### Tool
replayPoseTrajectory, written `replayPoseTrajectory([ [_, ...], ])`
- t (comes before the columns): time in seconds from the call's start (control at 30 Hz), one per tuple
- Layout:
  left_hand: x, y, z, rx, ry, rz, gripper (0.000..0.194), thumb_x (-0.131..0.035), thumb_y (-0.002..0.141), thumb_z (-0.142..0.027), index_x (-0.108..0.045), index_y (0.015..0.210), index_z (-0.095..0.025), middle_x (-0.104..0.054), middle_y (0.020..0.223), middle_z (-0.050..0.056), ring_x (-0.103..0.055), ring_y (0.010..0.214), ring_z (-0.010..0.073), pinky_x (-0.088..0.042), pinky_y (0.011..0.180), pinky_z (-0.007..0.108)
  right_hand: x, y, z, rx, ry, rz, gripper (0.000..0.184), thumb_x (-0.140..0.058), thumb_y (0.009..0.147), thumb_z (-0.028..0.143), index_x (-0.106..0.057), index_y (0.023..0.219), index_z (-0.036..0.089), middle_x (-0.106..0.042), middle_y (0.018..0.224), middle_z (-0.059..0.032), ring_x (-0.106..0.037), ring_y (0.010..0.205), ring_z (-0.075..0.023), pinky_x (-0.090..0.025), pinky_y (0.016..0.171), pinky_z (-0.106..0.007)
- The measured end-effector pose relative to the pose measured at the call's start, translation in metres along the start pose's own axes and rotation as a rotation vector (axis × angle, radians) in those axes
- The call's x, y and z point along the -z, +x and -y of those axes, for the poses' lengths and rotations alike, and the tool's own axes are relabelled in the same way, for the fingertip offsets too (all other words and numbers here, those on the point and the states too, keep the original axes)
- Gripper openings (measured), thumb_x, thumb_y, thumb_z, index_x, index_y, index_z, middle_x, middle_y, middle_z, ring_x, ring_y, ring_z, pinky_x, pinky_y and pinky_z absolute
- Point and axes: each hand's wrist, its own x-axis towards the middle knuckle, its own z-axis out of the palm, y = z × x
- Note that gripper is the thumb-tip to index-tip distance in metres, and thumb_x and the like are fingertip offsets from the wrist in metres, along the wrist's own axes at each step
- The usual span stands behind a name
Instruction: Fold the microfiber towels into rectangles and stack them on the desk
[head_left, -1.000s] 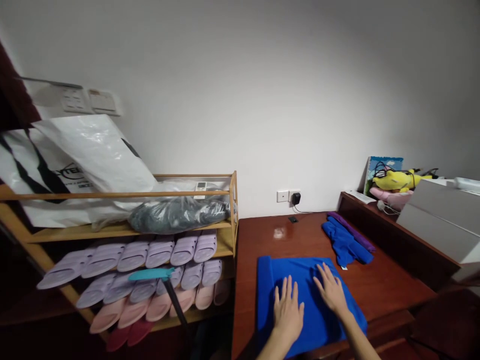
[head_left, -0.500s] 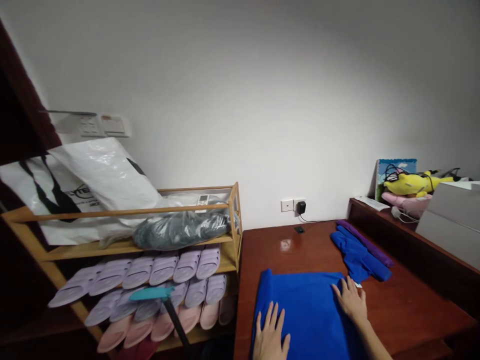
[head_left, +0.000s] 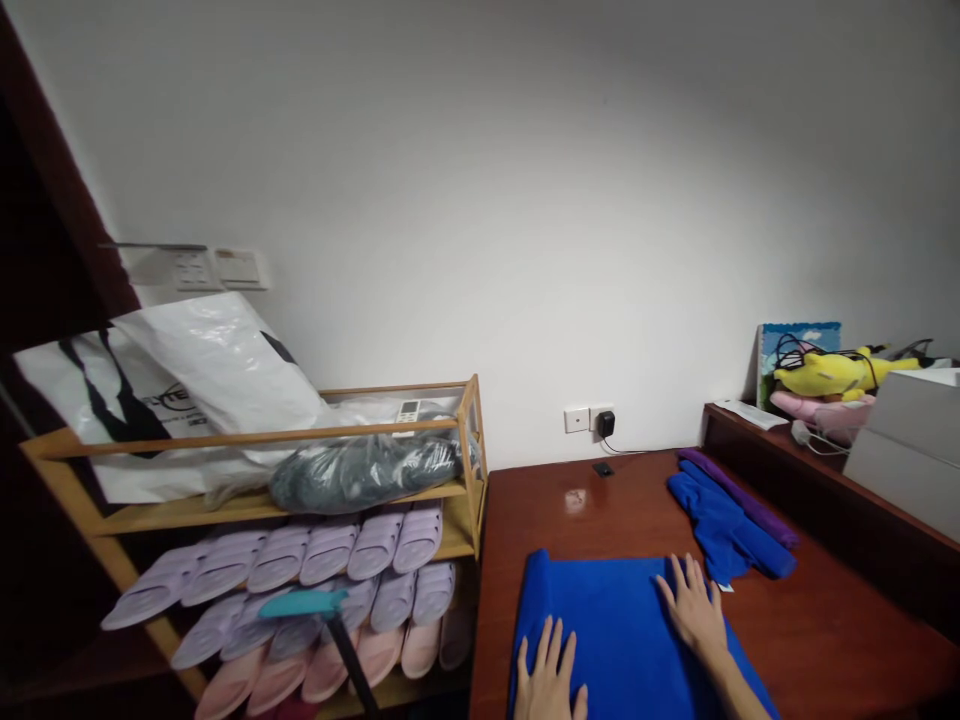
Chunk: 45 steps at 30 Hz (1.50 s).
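Note:
A blue cloth (head_left: 611, 620) is spread on the reddish-brown table (head_left: 540, 500), its left edge folded over. My left hand (head_left: 546, 675) lies on the left part of the cloth, fingers spread, partly cut off by the bottom of the view. Over the right part rests my right hand (head_left: 694, 605), palm down with fingers apart. Beyond my right hand, a second blue cloth (head_left: 724, 525) is bunched on the table, with a small white tag at its near end. A purple cloth (head_left: 742, 500) lies along its right side.
At left stands a wooden rack (head_left: 472, 460) with several slippers (head_left: 375, 540), a white bag (head_left: 217, 370) and a plastic-wrapped dark bundle (head_left: 367, 475). A raised ledge on the right holds a yellow plush toy (head_left: 825, 375) and a grey box (head_left: 911, 440). A black plug (head_left: 605, 424) sits in the wall.
The view has shifted slightly, so the scene sits a little lower. My right hand has moved slightly left on the cloth, and more blue cloth shows at its right.

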Motion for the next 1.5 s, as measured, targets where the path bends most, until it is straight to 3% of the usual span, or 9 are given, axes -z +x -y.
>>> replayPoseTrajectory([
  [0.23, 0.014, -0.009, -0.017, -0.031, -0.01, -0.074, 0.061, -0.039, 0.083, -0.036, -0.029, 0.143, -0.028, -0.016, 0.153, 0.001, -0.008, 0.141, 0.0253, -0.004, 0.113, 0.056, 0.011, -0.087, 0.032, 0.198, 0.127, 0.037, 0.071, -0.021, 0.083, 0.069, -0.025, 0.143, 0.031, -0.024, 0.152, -0.0016, -0.018, 0.14, -0.0237, -0.022, 0.111, -0.051],
  [0.47, 0.092, -0.048, 0.041, 0.33, 0.239, 0.021, 0.069, -0.04, 0.069, -0.008, -0.042, 0.137, -0.023, -0.033, 0.148, 0.005, -0.026, 0.137, 0.0238, -0.012, 0.112, 0.054, 0.021, -0.08, 0.013, 0.183, 0.094, 0.054, 0.071, -0.021, 0.084, 0.069, -0.025, 0.142, 0.03, -0.024, 0.151, -0.0032, -0.017, 0.14, -0.0233, -0.02, 0.112, -0.051],
  [0.57, 0.11, -0.06, 0.048, 0.479, 0.327, -0.13, 0.061, -0.033, 0.075, -0.004, -0.047, 0.133, -0.014, -0.038, 0.145, 0.011, -0.032, 0.134, 0.0255, -0.022, 0.109, 0.051, 0.022, -0.072, 0.003, 0.224, 0.108, 0.073, 0.069, -0.022, 0.085, 0.067, -0.026, 0.142, 0.03, -0.026, 0.151, -0.0032, -0.018, 0.14, -0.022, -0.02, 0.112, -0.049],
  [0.67, 0.088, -0.055, 0.008, 0.234, 0.259, -0.308, 0.054, -0.031, 0.082, -0.01, -0.047, 0.134, -0.018, -0.034, 0.148, 0.007, -0.025, 0.137, 0.0234, -0.021, 0.111, 0.047, 0.021, -0.067, -0.006, 0.26, 0.121, 0.099, 0.067, -0.022, 0.086, 0.066, -0.026, 0.142, 0.031, -0.026, 0.151, -0.0024, -0.02, 0.139, -0.0208, -0.021, 0.112, -0.048],
  [0.77, 0.041, -0.035, -0.042, -0.125, 0.069, -0.219, 0.053, -0.034, 0.09, -0.029, -0.031, 0.142, -0.028, -0.018, 0.153, -0.001, -0.019, 0.14, 0.0198, -0.022, 0.113, 0.042, 0.019, -0.065, -0.017, 0.253, 0.108, 0.091, 0.066, -0.022, 0.086, 0.065, -0.025, 0.143, 0.031, -0.025, 0.151, -0.0018, -0.019, 0.14, -0.0205, -0.021, 0.112, -0.048],
  [0.83, 0.015, -0.022, -0.055, -0.11, 0.005, -0.137, 0.057, -0.036, 0.09, -0.04, -0.024, 0.144, -0.03, -0.016, 0.153, 0.001, -0.017, 0.14, 0.0226, -0.021, 0.112, 0.047, 0.017, -0.066, -0.029, 0.235, 0.093, 0.073, 0.066, -0.023, 0.086, 0.065, -0.024, 0.143, 0.032, -0.026, 0.151, -0.0014, -0.019, 0.14, -0.0211, -0.02, 0.112, -0.049],
  [1.2, 0.049, -0.067, 0.079, 0.433, 0.215, -0.137, 0.058, -0.029, 0.091, -0.051, -0.025, 0.144, -0.026, -0.028, 0.15, 0.009, -0.023, 0.138, 0.0257, -0.023, 0.109, 0.049, 0.016, -0.068, -0.062, 0.197, 0.038, 0.072, 0.069, -0.024, 0.084, 0.068, -0.023, 0.143, 0.032, -0.024, 0.152, -0.0008, -0.018, 0.14, -0.0213, -0.019, 0.112, -0.05],
  [1.3, 0.053, -0.07, 0.079, 0.503, 0.303, -0.179, 0.058, -0.032, 0.092, -0.044, -0.026, 0.144, -0.018, -0.025, 0.15, 0.013, -0.022, 0.138, 0.0266, -0.024, 0.109, 0.047, 0.014, -0.068, -0.061, 0.196, 0.051, 0.077, 0.068, -0.025, 0.084, 0.067, -0.023, 0.143, 0.033, -0.024, 0.152, -0.0002, -0.017, 0.14, -0.0214, -0.02, 0.112, -0.05],
  [1.5, 0.04, -0.053, 0.046, 0.212, 0.233, -0.295, 0.053, -0.026, 0.094, -0.038, -0.021, 0.145, -0.024, -0.017, 0.153, 0.004, -0.018, 0.14, 0.0202, -0.022, 0.111, 0.044, 0.016, -0.069, -0.064, 0.211, 0.056, 0.081, 0.068, -0.025, 0.084, 0.066, -0.022, 0.143, 0.033, -0.024, 0.152, -0.0005, -0.018, 0.14, -0.0213, -0.021, 0.111, -0.05],
])
